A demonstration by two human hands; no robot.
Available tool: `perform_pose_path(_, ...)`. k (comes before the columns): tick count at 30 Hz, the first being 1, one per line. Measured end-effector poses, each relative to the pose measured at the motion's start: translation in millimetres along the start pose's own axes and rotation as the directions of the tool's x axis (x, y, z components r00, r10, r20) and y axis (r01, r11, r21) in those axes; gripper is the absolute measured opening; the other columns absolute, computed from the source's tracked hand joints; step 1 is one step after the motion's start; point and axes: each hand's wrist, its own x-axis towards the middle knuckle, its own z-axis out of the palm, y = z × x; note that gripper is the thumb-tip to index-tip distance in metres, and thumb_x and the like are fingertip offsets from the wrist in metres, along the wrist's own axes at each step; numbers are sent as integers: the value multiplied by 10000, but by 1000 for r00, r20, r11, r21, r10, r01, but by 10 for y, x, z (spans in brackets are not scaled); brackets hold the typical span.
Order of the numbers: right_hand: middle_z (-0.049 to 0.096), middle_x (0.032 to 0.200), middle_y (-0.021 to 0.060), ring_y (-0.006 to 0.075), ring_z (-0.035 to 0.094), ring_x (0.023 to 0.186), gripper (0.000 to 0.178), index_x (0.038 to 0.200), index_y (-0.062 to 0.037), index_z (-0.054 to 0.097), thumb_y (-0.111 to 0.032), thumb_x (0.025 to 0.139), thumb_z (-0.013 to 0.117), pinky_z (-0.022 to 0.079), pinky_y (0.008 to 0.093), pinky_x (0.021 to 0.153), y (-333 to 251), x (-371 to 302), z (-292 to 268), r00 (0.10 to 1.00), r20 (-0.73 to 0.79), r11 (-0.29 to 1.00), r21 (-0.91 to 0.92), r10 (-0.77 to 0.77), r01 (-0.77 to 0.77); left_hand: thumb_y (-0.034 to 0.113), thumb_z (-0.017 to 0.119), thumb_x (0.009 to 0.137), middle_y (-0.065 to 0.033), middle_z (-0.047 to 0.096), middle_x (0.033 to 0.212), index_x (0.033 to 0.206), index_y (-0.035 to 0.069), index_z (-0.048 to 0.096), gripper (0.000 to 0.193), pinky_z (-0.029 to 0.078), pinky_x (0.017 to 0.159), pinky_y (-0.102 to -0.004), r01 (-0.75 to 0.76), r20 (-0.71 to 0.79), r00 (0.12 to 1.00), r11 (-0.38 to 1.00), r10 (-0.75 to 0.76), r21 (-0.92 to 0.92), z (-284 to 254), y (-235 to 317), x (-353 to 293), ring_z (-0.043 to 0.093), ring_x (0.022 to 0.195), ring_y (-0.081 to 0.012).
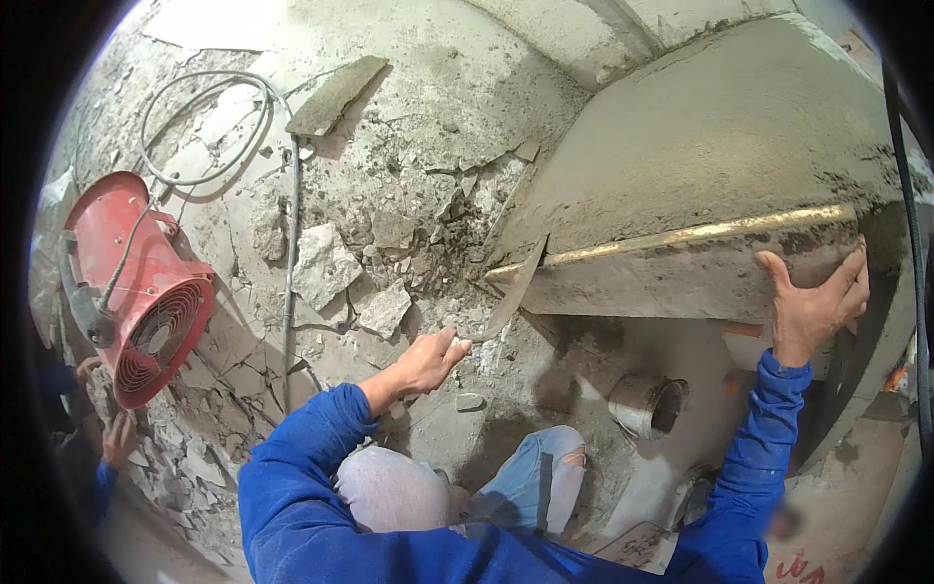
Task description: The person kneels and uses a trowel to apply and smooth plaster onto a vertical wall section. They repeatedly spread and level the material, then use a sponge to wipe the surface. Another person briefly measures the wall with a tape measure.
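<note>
My left hand (424, 362) is closed round the handle of a trowel (517, 294). The narrow metal blade points up and right, its tip touching the left part of a yellowish edge strip (671, 237). Below that strip runs a long grey board (632, 282), smeared with mortar. At its right end is my right hand (819, 304), thumb against the front face and fingers at the end; their far sides are hidden. Behind the strip spreads a smooth, wet-looking mortar surface (720, 117), with rough patches along its near edge.
Broken concrete chunks (326, 265) and rubble lie left of the board. Further left are a red portable fan (146, 282), a grey cable (294, 224) and another person's hands (119, 438). A white pipe (637, 407) lies below the board; a black cable (910, 224) hangs at right.
</note>
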Motion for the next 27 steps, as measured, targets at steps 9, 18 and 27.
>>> perform_pose_path(9,390,1331,228,383,378,1245,1171,1426,38,385,-586,566,877,339,513,1035,-3,4,-38,999,43,1000,4,26,-27,368,506,1000,-297,594,733,978,-12,451,384,454,651,-540,-588,-89,809,793,582,-160,-161,962,55,592,770,-509)
perform_pose_path(18,395,1326,243,384,381,1242,1172,1444,32,357,-567,582,878,350,493,1042,3,-1,-43,995,72,997,-24,75,-74,429,441,1015,-303,629,846,1030,-24,502,457,456,783,-543,-128,-55,991,991,125,-49,51,-390,463,606,890,-502)
perform_pose_path(27,378,1336,240,383,372,1263,1156,1448,35,353,-519,592,897,360,486,1053,1,-1,-49,993,100,998,-24,54,-52,427,471,1003,-326,613,837,1050,-5,469,435,433,736,-567,-337,-35,941,934,335,-117,20,23,487,583,870,-529)
